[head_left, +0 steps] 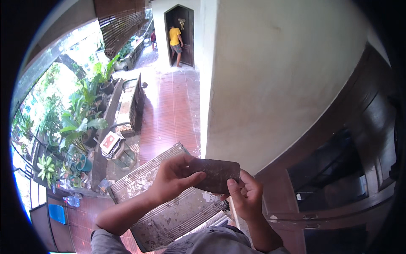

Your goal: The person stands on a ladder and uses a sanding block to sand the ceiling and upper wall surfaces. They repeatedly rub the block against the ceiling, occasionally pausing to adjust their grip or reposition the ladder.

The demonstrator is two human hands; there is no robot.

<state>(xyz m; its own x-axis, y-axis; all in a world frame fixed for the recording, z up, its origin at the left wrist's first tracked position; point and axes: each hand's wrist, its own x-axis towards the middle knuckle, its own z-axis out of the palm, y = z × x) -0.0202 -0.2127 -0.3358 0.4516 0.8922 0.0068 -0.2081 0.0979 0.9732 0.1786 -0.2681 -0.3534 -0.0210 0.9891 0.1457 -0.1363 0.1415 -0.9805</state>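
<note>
A dark brown piece of sandpaper (pixel 218 177), roughly rectangular and slightly curved, is held up between both hands. My left hand (pixel 175 175) grips its left end, thumb on the near face and fingers behind. At its lower right corner, my right hand (pixel 245 192) pinches it between thumb and fingers. Under the hands stands a worn wooden bench or table (pixel 165 224) with ridged edges and pale, flaking patches on its top. The sandpaper is above this surface, and the hands hide part of the bench.
A beige wall (pixel 270 84) and dark wooden doors (pixel 330 169) rise on the right. Potted plants (pixel 80 118) line the left side. Beyond the bench are a glass lantern-like case (pixel 124 156) and a long seat (pixel 129 103). A person in yellow (pixel 175 38) stands at a far doorway.
</note>
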